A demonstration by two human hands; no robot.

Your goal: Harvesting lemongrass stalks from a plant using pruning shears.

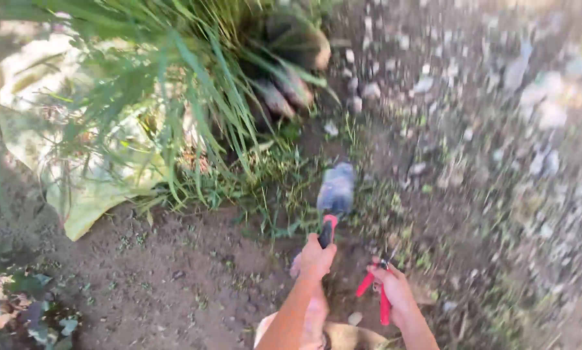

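My left hand (315,258) grips the black and red handle of a small hand trowel (335,191); its grey blade points away from me at the soil near the base of a grass clump (174,84). My right hand (394,291) holds red-handled pruning shears (376,288), blades up, handles hanging down, to the right of the trowel. Both forearms reach in from the bottom edge. The picture is blurred by motion.
Bare brown soil (174,272) lies at lower left. A pale yellowish sheet (77,175) lies under the grass at left. Stony, weedy ground (498,129) fills the right side. Small leafy plants (32,311) grow at the bottom left corner.
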